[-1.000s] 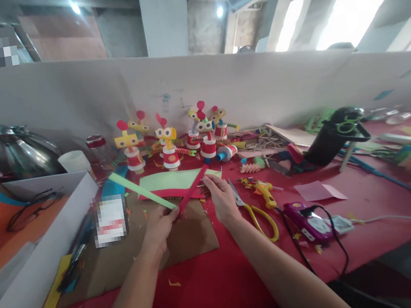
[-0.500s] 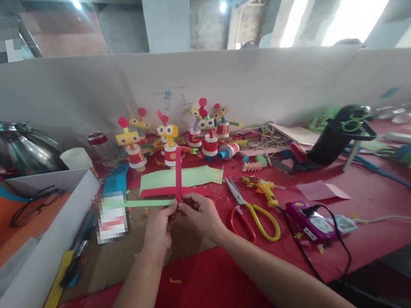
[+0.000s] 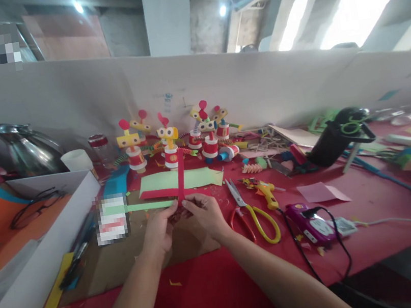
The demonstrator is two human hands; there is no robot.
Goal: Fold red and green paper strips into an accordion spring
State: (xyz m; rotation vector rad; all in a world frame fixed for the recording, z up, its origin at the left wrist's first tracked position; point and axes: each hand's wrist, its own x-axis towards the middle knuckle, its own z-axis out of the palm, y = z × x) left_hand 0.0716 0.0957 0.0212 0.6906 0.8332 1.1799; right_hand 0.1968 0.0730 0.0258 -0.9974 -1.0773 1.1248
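My left hand (image 3: 159,229) and my right hand (image 3: 207,216) meet over a brown cardboard sheet (image 3: 123,274), fingertips pinched together. Between them is the corner where two paper strips meet at a right angle. The red paper strip (image 3: 181,173) points away from me, and the light green paper strip (image 3: 149,206) runs out to the left. My fingers cover most of the joint. Just beyond lie a pale green paper sheet (image 3: 197,177) and another red paper piece (image 3: 153,194). Scissors (image 3: 251,211) with one red and one yellow handle rest beside my right hand.
Several paper-cup figures (image 3: 136,158) stand by the white partition (image 3: 76,91). A yellow glue gun (image 3: 269,196) and purple power strip (image 3: 310,223) lie right, with cords. A white box (image 3: 46,255) holding coloured paper and glasses is left. A steel jug (image 3: 31,149) stands behind it.
Both hands stay pinched on the strips' corner, with only a slight shift of the fingers. The red strip's upright end has tilted slightly to the right.
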